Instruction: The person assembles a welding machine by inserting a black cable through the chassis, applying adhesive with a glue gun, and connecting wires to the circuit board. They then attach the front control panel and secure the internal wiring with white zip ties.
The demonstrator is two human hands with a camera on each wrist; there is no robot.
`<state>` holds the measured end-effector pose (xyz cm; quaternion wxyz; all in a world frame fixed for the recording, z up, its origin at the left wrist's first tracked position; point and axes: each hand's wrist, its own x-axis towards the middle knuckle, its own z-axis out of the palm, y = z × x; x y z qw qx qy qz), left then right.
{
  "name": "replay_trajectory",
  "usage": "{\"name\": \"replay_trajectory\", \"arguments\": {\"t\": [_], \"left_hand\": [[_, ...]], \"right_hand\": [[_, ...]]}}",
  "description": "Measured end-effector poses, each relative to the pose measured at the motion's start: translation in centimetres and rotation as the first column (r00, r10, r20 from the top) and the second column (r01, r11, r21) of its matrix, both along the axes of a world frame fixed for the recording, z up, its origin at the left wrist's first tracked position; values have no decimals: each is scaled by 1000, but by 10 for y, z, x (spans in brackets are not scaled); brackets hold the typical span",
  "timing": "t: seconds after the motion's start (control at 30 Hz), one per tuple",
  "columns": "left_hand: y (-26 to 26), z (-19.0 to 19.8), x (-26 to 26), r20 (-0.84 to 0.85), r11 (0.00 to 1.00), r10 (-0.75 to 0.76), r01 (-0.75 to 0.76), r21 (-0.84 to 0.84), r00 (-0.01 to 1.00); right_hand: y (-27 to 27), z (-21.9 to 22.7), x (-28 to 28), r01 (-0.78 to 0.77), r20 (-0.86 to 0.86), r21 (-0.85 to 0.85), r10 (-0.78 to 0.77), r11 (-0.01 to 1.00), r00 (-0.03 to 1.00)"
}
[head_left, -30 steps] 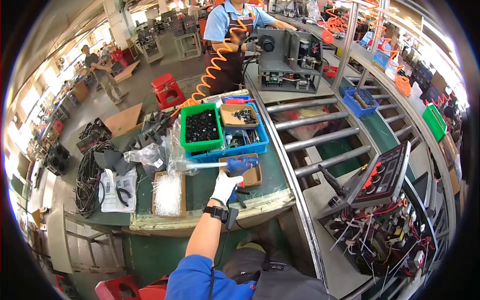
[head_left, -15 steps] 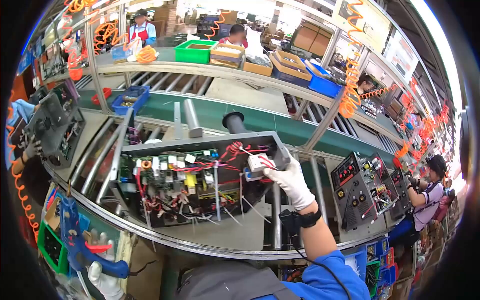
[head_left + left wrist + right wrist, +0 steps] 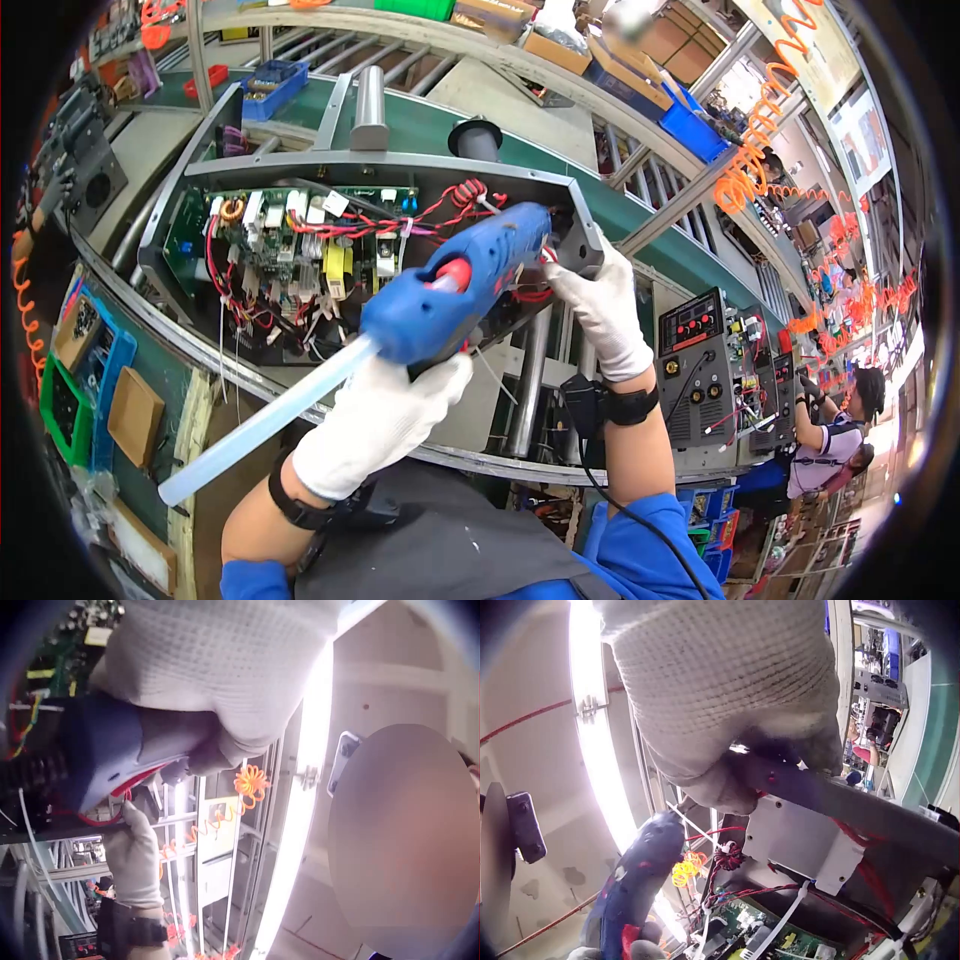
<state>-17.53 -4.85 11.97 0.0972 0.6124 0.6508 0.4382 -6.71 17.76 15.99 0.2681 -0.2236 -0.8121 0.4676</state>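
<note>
My gloved left hand [image 3: 385, 415] grips a blue glue gun [image 3: 460, 285], a long pale stick [image 3: 265, 422] jutting from its rear. The gun's front lies over the right end of an open metal chassis [image 3: 380, 163] with boards and red wires. Gloved and curled over that end's edge, my right hand [image 3: 605, 310] has its thumb beside the gun's tip. The right wrist view shows the right hand [image 3: 727, 697] on the grey edge [image 3: 855, 796], above a pale plate [image 3: 802, 840]; the gun [image 3: 634, 877] points up near the fingertips. The nozzle's exact contact cannot be told.
Metal rollers [image 3: 532, 385] lie under and beside the chassis. Another unit [image 3: 690, 370] stands to the right. At left are a green bin [image 3: 66, 410] and a cardboard tray [image 3: 135, 415]. An orange coiled hose [image 3: 765, 140] hangs at upper right.
The head view has turned from the side bench to the chassis. My left hand has brought the glue gun up over the chassis. My right hand has stayed at the chassis's right end since half a second ago.
</note>
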Motion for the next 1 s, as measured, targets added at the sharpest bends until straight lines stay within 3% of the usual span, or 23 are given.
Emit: {"name": "replay_trajectory", "arguments": {"t": [0.07, 0.1, 0.13, 0.17, 0.27, 0.33, 0.43, 0.53, 0.57, 0.63, 0.83, 0.97, 1.0], "left_hand": [[4, -6, -2, 414, 1000, -27, 20, 23, 910], [6, -3, 0, 416, 1000, -24, 15, 24, 909], [12, 14, 4, 730, 1000, 0, -21, 20, 683], [16, 27, 5, 935, 999, 14, -54, 6, 355], [21, 46, -7, 937, 995, 97, -34, -91, 337], [27, 51, -16, 843, 998, 16, -54, 16, 538], [27, 70, -33, 843, 997, -4, 72, -42, 538], [30, 69, -39, 700, 999, 13, -31, 14, 714], [28, 74, -39, 701, 999, 15, -33, 12, 713], [23, 87, -38, 702, 986, 132, -19, -166, 699], [23, 83, -43, 761, 994, 61, 26, -102, 646], [21, 81, -41, 752, 984, 133, 4, -177, 646], [22, 78, -40, 765, 995, 69, 7, -96, 641]], "right_hand": [[3, -4, 0, 12, -42, -8, -12, 1000, 999], [5, -5, 1, 25, -8, 43, -25, 999, 1000], [5, -5, 1, 21, -7, 46, -21, 999, 1000], [5, -4, 1, 19, -8, 42, -18, 999, 1000], [0, 1, 1, -7, -24, -10, 7, 1000, 1000], [-1, 2, 0, 6, -21, -32, -7, 999, 1000], [1, 1, 1, -14, -24, -38, 14, 999, 1000], [0, 2, -1, -31, -34, -61, 29, 998, 999], [0, 2, -1, -45, -51, -75, 41, 996, 998], [1, -1, -1, -51, -53, -77, 47, 996, 998], [1, 4, -1, -52, -14, -63, 52, 997, 999], [0, 4, -2, -48, -21, -12, 48, 999, 999], [-1, 4, -2, -49, -19, -13, 49, 999, 999]]}}
